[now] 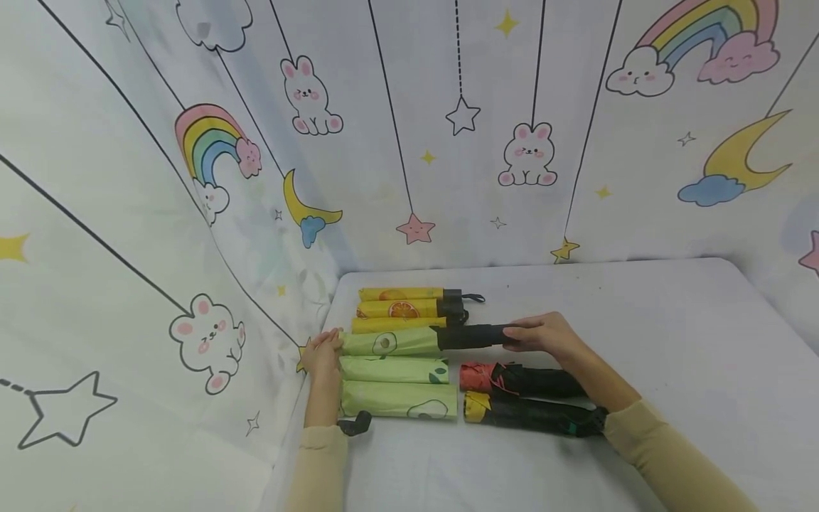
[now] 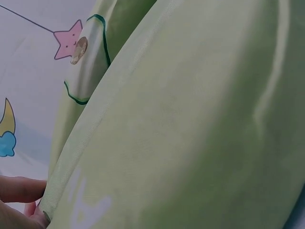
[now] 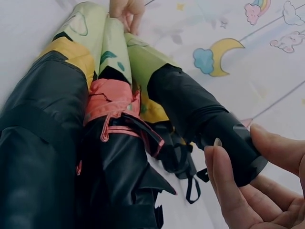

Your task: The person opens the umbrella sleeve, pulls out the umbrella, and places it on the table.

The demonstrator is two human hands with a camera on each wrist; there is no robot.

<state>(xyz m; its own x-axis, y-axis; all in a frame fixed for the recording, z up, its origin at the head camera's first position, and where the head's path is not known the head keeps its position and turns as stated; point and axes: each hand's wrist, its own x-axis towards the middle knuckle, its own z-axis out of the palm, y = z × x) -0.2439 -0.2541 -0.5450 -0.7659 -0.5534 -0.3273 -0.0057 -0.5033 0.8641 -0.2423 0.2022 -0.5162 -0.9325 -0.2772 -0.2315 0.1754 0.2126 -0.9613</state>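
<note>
Over the white table [image 1: 678,320], my left hand [image 1: 323,355] pinches the left end of the top green sleeve [image 1: 412,341]. My right thumb and fingers close round the end of the black umbrella [image 1: 473,336], which runs out of that sleeve's right end; this right hand [image 1: 544,334] holds nothing else. If I push crooked, I think the sleeve's mouth could bunch or snag; a weak left pinch could let the cloth slide along too. My right arm crosses above the red-tipped umbrella [image 1: 537,382], so a low wrist might nudge it. I can read no brand or label. Near my left fingers, a pale mark [image 2: 102,204] on green cloth resembles lettering, but I can't make it out.
</note>
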